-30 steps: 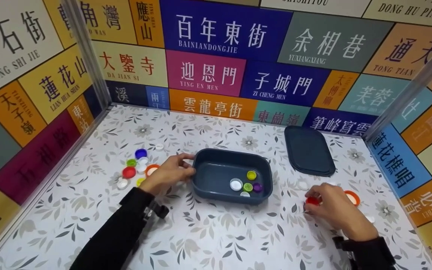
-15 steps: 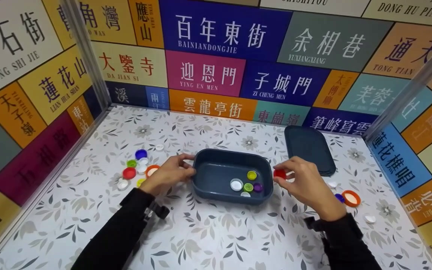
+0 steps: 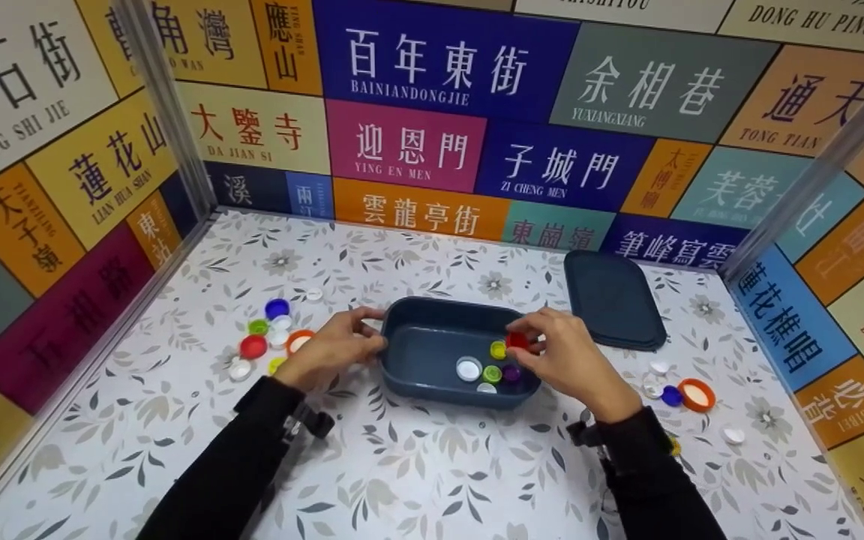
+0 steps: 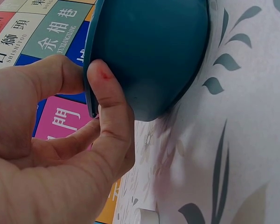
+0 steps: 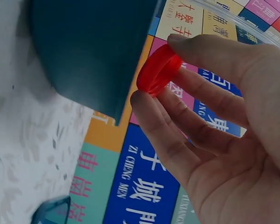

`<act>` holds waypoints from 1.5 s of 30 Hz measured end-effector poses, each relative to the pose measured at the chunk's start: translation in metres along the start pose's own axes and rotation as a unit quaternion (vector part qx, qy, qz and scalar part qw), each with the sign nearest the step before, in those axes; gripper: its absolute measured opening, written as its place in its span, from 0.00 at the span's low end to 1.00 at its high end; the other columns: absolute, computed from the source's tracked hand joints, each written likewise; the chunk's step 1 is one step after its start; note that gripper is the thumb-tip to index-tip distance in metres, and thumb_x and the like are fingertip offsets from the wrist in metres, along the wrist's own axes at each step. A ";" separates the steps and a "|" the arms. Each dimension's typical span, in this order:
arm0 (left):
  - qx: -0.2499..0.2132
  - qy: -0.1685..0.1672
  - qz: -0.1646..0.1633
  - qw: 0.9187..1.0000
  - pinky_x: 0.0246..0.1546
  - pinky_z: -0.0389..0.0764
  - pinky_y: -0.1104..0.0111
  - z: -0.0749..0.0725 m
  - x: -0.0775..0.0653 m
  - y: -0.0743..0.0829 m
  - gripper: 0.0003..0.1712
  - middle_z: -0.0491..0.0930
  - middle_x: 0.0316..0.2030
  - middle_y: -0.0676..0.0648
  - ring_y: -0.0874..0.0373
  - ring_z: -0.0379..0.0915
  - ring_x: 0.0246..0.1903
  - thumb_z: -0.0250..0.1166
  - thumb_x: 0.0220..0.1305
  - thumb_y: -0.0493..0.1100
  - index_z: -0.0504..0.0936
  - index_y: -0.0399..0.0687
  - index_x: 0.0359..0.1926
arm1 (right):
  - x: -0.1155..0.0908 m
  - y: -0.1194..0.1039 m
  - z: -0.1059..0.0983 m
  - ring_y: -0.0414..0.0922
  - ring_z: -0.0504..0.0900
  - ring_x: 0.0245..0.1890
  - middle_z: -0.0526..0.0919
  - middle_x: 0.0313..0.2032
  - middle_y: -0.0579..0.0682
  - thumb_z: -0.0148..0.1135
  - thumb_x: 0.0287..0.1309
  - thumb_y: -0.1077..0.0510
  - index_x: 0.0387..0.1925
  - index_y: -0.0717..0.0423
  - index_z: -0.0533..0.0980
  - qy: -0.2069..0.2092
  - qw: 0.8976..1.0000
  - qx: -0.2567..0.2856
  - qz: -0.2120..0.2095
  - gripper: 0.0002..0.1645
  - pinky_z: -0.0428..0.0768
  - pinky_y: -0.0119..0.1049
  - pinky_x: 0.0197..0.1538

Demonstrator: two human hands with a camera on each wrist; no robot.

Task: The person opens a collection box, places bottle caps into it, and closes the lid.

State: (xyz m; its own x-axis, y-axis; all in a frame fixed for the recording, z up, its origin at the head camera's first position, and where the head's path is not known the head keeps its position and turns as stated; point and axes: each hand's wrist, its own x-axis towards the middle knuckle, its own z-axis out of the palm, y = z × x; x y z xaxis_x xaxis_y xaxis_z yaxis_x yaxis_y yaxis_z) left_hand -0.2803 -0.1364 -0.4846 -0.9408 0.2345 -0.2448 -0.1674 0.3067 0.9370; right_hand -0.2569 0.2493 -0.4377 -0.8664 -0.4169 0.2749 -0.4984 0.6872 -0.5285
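A dark blue-grey rectangular box (image 3: 421,352) without its lid stands mid-table, with several bottle caps inside: white (image 3: 468,369), yellow (image 3: 498,349), green (image 3: 492,374) and purple among them. My left hand (image 3: 333,346) pinches the box's left rim between thumb and fingers, as the left wrist view also shows (image 4: 84,126). Over the box's right end, my right hand (image 3: 563,360) holds a red bottle cap (image 3: 517,342) by its edge. In the right wrist view the red cap (image 5: 156,70) sits between thumb and fingertips, above the box rim.
Several caps lie left of the box, including a blue one (image 3: 277,308) and a red one (image 3: 253,346). More lie at the right, including an orange one (image 3: 696,395) and a blue one (image 3: 672,396). The box's lid (image 3: 616,300) lies flat at the back right. Sign-printed walls border the table.
My right hand has lifted the red cap from the right-hand group and carried it left over the box. My left hand stays on the rim.
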 end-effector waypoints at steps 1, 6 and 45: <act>0.000 0.000 -0.001 1.000 0.52 0.88 0.63 0.000 0.000 0.000 0.38 0.85 0.55 0.41 0.56 0.84 0.44 0.71 0.77 0.39 0.75 0.47 0.85 | 0.001 0.000 0.002 0.52 0.94 0.47 0.93 0.48 0.58 0.84 0.68 0.63 0.57 0.62 0.92 -0.002 1.000 0.003 0.003 0.18 0.97 0.49 0.52; -0.006 -0.002 -0.004 1.000 0.52 0.87 0.63 -0.001 -0.001 0.001 0.38 0.85 0.53 0.43 0.56 0.84 0.44 0.71 0.77 0.39 0.76 0.48 0.85 | 0.008 -0.001 0.014 0.52 0.95 0.47 0.92 0.49 0.59 0.85 0.68 0.62 0.58 0.61 0.92 -0.012 1.000 0.004 0.008 0.19 0.96 0.50 0.54; -0.011 -0.004 0.000 1.000 0.49 0.88 0.66 0.000 0.000 -0.001 0.39 0.83 0.54 0.42 0.56 0.84 0.43 0.70 0.76 0.37 0.75 0.46 0.85 | 0.029 -0.011 0.033 0.62 0.92 0.54 0.92 0.53 0.66 0.79 0.73 0.64 0.61 0.63 0.90 -0.091 0.994 -0.058 0.008 0.18 0.92 0.59 0.61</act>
State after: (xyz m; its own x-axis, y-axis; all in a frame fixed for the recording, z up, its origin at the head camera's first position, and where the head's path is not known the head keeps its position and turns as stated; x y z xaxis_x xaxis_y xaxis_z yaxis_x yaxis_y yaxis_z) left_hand -0.2800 -0.1369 -0.4852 -0.9387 0.2413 -0.2462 -0.1739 0.2854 0.9425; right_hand -0.2755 0.2096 -0.4504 -0.8598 -0.4982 0.1119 -0.4935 0.7546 -0.4325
